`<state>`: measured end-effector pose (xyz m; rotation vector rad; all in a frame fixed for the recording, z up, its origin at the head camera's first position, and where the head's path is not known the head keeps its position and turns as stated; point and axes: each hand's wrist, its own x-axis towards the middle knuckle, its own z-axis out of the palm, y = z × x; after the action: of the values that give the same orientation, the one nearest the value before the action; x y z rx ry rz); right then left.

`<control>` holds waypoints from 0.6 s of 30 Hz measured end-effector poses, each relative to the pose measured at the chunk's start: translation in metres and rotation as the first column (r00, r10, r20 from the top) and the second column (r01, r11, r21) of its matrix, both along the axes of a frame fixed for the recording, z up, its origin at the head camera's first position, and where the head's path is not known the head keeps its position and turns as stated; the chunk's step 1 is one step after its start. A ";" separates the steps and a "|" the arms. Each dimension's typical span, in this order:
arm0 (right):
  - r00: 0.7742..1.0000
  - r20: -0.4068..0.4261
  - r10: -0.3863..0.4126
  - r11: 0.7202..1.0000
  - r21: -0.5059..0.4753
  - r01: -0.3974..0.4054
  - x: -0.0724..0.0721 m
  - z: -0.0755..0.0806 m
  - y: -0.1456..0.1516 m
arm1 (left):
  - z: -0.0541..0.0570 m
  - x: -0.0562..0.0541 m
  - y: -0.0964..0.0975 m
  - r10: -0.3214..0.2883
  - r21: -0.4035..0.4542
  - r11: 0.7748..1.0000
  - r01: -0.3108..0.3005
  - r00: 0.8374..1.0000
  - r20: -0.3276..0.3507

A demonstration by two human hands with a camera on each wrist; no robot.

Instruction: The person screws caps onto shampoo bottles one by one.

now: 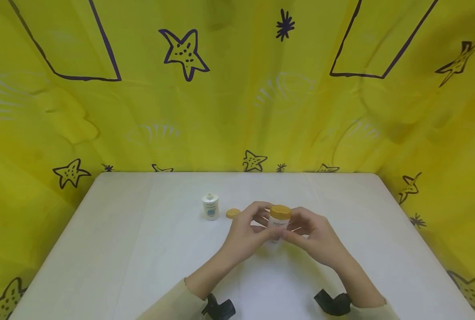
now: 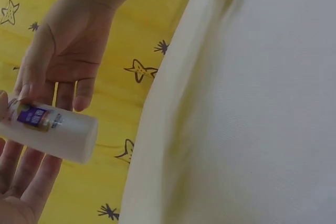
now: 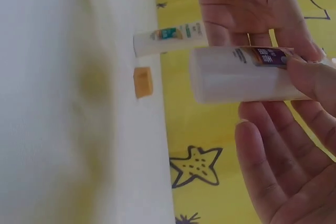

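Note:
Both hands hold a white bottle (image 1: pixel 279 222) with a yellow cap (image 1: pixel 280 211) upright over the table. My left hand (image 1: pixel 244 232) grips it from the left, thumb on its front. From the other side my right hand (image 1: pixel 318 235) grips it, its thumb also on the front. In the left wrist view the bottle (image 2: pixel 58 129) shows a purple label, with the right hand (image 2: pixel 73 51) above and the left hand (image 2: pixel 26 192) below. In the right wrist view the bottle (image 3: pixel 226 74) partly hides the left hand (image 3: pixel 236 14); the right hand (image 3: pixel 289 177) is below.
A second white bottle (image 1: pixel 210 208) without a cap stands left of the hands on the white table (image 1: pixel 161 266). A loose yellow cap (image 1: pixel 233 213) lies between it and the left hand. Yellow patterned cloth (image 1: pixel 221 111) hangs behind and beside the table.

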<state>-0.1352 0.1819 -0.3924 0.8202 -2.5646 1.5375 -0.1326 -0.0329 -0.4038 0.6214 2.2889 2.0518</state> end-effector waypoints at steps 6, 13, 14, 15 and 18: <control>1.000 0.006 -0.028 1.000 -0.008 0.028 -0.007 -0.002 0.015 | -0.001 -0.013 0.008 -0.043 -0.027 0.999 0.043 0.999 0.021; 0.996 0.087 -0.027 0.999 -0.031 0.030 -0.019 -0.010 0.033 | -0.005 -0.029 0.024 -0.070 -0.093 0.993 0.073 0.997 0.039; 0.995 0.090 -0.031 0.999 -0.025 0.034 -0.020 -0.012 0.036 | -0.006 -0.031 0.026 -0.071 -0.100 0.992 0.075 0.997 0.039; 0.995 0.092 -0.033 0.999 -0.023 0.035 -0.021 -0.013 0.038 | -0.007 -0.033 0.028 -0.073 -0.105 0.992 0.077 0.997 0.041; 0.996 0.075 -0.040 0.999 -0.006 0.040 -0.025 -0.017 0.043 | -0.011 -0.037 0.034 -0.073 -0.116 0.990 0.077 0.996 0.046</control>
<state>-0.1605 0.2252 -0.4094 0.7192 -2.6075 1.5954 -0.1699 0.0014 -0.4145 0.6421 2.3053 1.8641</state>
